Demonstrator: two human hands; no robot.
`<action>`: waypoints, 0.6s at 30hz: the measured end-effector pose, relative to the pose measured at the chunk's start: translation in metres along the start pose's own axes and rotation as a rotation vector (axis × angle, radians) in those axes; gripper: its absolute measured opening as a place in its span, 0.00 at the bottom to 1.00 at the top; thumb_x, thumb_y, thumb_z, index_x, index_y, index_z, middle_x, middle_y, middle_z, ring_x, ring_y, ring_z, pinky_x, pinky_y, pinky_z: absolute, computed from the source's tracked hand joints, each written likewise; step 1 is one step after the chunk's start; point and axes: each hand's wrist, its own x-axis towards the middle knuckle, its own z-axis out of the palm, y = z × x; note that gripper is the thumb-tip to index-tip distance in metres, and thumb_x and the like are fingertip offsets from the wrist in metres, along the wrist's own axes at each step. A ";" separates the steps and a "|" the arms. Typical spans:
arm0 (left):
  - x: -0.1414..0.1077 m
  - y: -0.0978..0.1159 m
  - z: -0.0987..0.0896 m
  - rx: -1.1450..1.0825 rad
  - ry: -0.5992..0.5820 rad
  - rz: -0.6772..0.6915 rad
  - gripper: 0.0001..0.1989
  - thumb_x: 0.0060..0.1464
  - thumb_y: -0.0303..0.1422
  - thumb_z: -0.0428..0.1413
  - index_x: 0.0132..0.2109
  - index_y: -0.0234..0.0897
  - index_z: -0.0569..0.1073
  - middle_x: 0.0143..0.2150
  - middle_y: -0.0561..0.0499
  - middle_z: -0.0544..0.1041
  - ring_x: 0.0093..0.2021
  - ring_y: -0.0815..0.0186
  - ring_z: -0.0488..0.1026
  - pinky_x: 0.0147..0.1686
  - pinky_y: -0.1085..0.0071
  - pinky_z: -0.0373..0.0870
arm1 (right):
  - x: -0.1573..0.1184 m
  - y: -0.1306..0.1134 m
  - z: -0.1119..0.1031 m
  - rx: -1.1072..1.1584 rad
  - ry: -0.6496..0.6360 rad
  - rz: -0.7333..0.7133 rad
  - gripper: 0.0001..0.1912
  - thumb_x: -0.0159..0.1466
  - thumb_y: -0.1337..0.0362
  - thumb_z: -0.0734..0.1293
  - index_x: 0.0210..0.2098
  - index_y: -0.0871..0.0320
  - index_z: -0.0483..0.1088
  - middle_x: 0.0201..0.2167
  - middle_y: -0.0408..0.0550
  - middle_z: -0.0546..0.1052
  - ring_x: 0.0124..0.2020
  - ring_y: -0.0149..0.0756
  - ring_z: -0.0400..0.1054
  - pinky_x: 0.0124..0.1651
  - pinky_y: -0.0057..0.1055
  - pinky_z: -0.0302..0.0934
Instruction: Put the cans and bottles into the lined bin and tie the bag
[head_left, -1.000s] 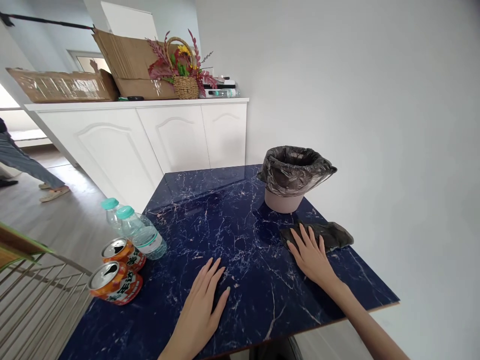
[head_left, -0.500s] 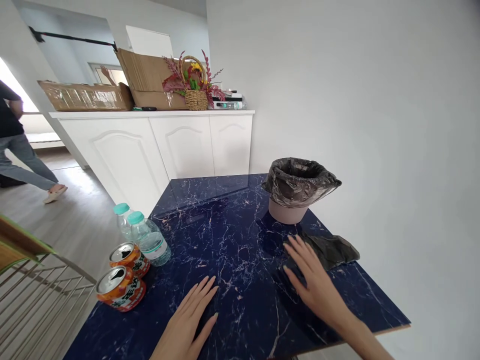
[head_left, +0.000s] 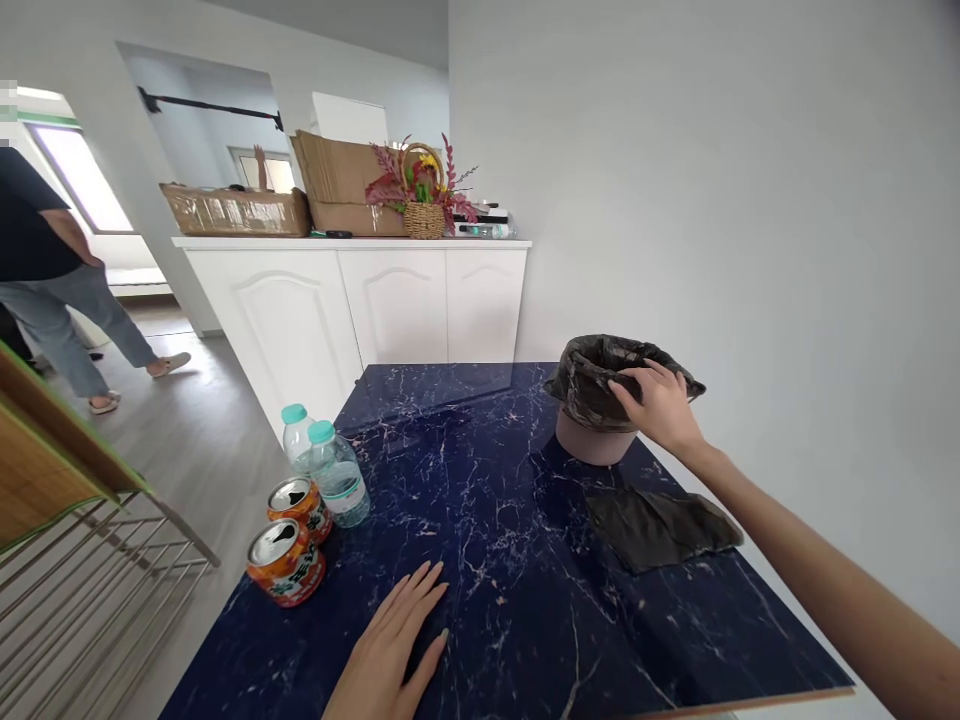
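Right hand (head_left: 665, 408), fingers bent at black bin liner (head_left: 589, 392) rim; whether they pinch it, cannot tell. Bin (head_left: 595, 447) stands on marbled tabletop (head_left: 465, 470); one-sided tugging could tip it. Left hand (head_left: 388, 645) flat, fingers together, thumb apart.

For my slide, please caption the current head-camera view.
Right hand at the black plastic liner of a round pinkish bin, left hand on the blue marbled tabletop.
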 end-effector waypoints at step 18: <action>-0.001 -0.003 -0.003 -0.312 -0.013 -0.187 0.23 0.74 0.42 0.54 0.71 0.59 0.69 0.72 0.54 0.73 0.73 0.54 0.68 0.69 0.49 0.70 | -0.060 -0.123 -0.071 0.390 -0.311 -0.339 0.07 0.79 0.56 0.63 0.50 0.47 0.72 0.59 0.46 0.81 0.74 0.51 0.63 0.76 0.68 0.51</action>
